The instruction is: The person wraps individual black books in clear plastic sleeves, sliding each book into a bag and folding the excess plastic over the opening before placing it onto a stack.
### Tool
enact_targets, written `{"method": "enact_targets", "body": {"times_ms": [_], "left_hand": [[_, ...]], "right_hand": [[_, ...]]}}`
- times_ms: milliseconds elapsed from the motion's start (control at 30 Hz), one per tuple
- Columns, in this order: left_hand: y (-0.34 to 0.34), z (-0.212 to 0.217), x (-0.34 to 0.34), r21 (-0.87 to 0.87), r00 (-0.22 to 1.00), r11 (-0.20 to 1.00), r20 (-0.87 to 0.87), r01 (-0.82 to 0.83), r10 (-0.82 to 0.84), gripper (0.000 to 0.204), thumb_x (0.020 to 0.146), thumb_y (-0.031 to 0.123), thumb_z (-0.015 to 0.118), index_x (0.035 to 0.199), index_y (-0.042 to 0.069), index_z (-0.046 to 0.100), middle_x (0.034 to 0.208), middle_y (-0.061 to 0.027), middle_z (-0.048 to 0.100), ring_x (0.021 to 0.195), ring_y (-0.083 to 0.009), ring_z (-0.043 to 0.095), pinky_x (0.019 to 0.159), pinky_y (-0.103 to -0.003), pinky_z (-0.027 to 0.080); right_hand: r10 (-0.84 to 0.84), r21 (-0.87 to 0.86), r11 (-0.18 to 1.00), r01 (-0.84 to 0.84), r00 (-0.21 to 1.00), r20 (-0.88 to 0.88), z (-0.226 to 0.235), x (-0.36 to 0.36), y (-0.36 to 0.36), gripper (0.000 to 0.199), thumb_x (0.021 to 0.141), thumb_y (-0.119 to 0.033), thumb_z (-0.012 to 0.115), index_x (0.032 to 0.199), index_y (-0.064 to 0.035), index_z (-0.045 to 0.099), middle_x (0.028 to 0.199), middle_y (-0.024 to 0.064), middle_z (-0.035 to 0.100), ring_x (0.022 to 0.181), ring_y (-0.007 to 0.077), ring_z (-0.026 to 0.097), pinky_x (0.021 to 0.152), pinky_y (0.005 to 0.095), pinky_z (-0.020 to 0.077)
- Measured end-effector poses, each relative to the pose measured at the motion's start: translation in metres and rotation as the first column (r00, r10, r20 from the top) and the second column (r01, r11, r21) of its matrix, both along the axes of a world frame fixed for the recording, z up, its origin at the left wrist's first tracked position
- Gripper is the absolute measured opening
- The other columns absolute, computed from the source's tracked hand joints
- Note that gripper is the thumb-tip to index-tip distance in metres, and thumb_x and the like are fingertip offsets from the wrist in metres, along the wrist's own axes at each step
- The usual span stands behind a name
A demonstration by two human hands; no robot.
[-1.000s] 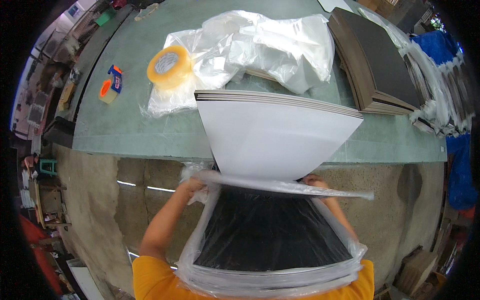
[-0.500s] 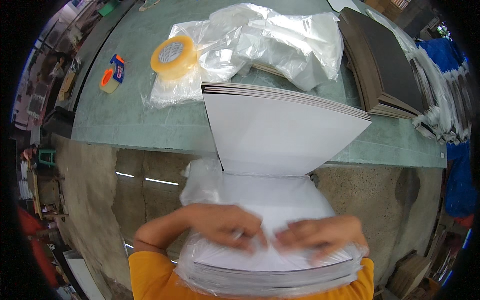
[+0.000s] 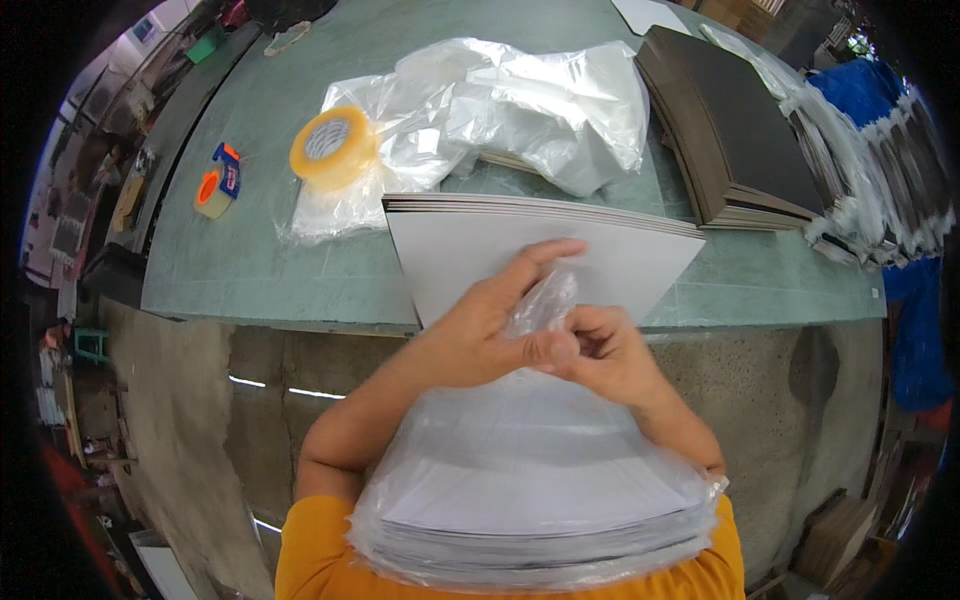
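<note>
Left hand (image 3: 485, 325): thumb and forefinger spread about gathered clear film (image 3: 548, 298). Right hand (image 3: 617, 358): fingers curled beside the film, grip hidden, cannot tell.

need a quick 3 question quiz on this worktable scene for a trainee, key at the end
1. What is bunched between the left hand and right hand?
a) blue tarp
b) clear plastic
c) green stool

2. True or false: the large tape roll lies left of the dark-topped stack of flat panels.

3. Fill in: the small tape dispenser is blue and ____.

Key: 1 b; 2 true; 3 orange
</note>
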State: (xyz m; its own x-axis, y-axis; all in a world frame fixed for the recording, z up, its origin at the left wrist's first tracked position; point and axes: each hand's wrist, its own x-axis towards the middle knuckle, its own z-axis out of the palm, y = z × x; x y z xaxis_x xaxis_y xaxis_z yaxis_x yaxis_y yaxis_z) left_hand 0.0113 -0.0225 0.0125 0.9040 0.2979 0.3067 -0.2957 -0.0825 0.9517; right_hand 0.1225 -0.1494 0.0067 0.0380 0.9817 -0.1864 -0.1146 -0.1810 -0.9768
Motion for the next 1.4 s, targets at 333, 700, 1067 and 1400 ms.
{"method": "enact_targets", "body": {"times_ms": [333,700,1067,1400], "left_hand": [[0.018,-0.013,-0.028,0.074,0.913,0.996,-0.4,-0.053,0.079,0.043,0.07,0.017,0.069,0.106,0.006,0.047,0.076,0.0002,0.054,0.066,-0.0036,0.047,0.058,-0.02,0.038],[0.007,-0.008,-0.035,-0.115,0.894,0.987,-0.446,-0.112,0.05,0.024,0.075,0.012,0.064,0.096,0.002,0.056,0.079,-0.0022,0.055,0.072,-0.0068,0.05,0.063,-0.018,0.041],[-0.003,-0.026,-0.033,0.06,0.936,0.94,-0.091,-0.337,0.341,0.029,0.069,0.003,0.066,0.093,0.004,0.05,0.073,-0.0003,0.05,0.065,-0.0057,0.045,0.059,-0.019,0.038],[-0.01,-0.026,-0.03,0.216,0.923,0.91,-0.076,-0.354,0.377,0.036,0.065,0.006,0.071,0.093,0.004,0.049,0.072,0.0008,0.049,0.066,-0.0072,0.045,0.062,-0.021,0.038]], "right_hand": [[0.038,0.19,0.978,-0.082,0.974,0.225,-0.039,0.008,-0.011,0.024,0.07,-0.01,0.066,0.089,-0.0016,0.055,0.079,0.0012,0.057,0.07,0.0081,0.05,0.062,0.0219,0.0402],[-0.266,0.078,0.963,0.259,0.959,0.099,-0.021,0.015,-0.032,0.027,0.082,-0.025,0.054,0.073,0.0003,0.056,0.069,0.0042,0.055,0.065,0.0086,0.049,0.06,0.0226,0.0403],[0.403,-0.143,0.892,-0.428,0.898,-0.177,-0.049,0.008,-0.015,0.053,0.064,-0.017,0.073,0.108,-0.0016,0.048,0.096,0.0043,0.053,0.089,0.0136,0.05,0.079,0.0256,0.0398],[-0.115,0.168,0.971,0.168,0.952,-0.285,-0.012,-0.004,0.006,0.077,0.057,-0.002,0.075,0.122,-0.0021,0.034,0.117,0.0081,0.04,0.106,0.0172,0.044,0.089,0.0297,0.0365]]}}
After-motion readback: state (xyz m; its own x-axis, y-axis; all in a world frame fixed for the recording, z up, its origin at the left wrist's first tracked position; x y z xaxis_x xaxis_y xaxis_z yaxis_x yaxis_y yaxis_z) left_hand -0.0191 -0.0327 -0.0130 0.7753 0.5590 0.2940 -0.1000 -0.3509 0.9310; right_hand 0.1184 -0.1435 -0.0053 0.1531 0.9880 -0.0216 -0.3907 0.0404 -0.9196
